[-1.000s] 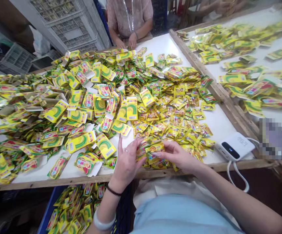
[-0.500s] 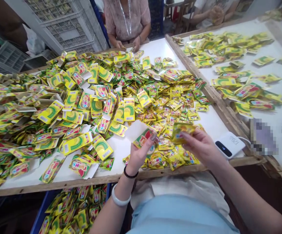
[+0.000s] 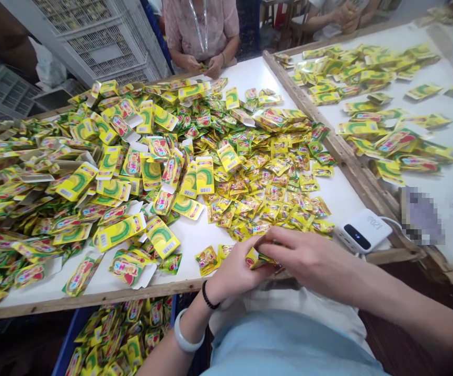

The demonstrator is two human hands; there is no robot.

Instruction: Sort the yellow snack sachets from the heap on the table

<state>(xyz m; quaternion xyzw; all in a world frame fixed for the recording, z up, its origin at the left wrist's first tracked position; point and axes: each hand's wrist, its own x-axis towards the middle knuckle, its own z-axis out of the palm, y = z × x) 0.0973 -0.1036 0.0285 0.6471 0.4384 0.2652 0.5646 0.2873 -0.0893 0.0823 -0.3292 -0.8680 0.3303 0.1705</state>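
Close together at the table's front edge, both hands meet around a small yellow and green box (image 3: 252, 257). My left hand (image 3: 237, 269) wraps round the box from the left. My right hand (image 3: 299, 256) has its fingers bent over the box's open end; a bit of packet seems to show beneath them, mostly hidden. Yellow candy packets (image 3: 277, 193) lie just beyond the hands. To the left is a big heap of yellow and green boxes (image 3: 112, 185), many with open flaps. Green packets (image 3: 198, 117) lie farther back.
A white power bank (image 3: 363, 231) with a cable sits right of my right hand. A wooden divider (image 3: 328, 141) separates more boxes (image 3: 398, 143) on the right. Below the table is a blue crate (image 3: 67, 339) of boxes. Across stands a person (image 3: 202, 31); stacked crates (image 3: 104, 44) are behind.
The hands have come together and down toward the table edge. The packet in my right hand has moved to the box, whose white flap no longer shows.
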